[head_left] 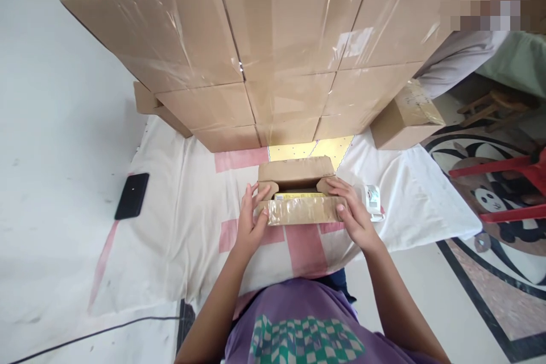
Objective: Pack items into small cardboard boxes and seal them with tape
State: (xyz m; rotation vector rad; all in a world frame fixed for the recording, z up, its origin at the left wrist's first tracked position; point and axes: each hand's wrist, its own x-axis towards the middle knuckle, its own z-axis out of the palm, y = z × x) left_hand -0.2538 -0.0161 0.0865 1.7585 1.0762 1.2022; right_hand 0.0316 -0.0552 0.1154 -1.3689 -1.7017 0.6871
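Note:
A small cardboard box (298,210) lies on a white and pink cloth (179,227) in front of me, its top flaps partly open and a yellow item (301,196) showing inside. My left hand (251,219) grips the box's left end, fingers on the side flap. At the box's right end, my right hand (352,216) holds on with the thumb on the front flap. A white tape dispenser (372,200) lies just right of my right hand.
A tall stack of taped cardboard cartons (273,40) rises directly behind the box. A single carton (405,116) leans at the right. A black phone (132,195) lies on the cloth at left. Red stool legs (512,182) and another person's sleeve (460,57) are at right.

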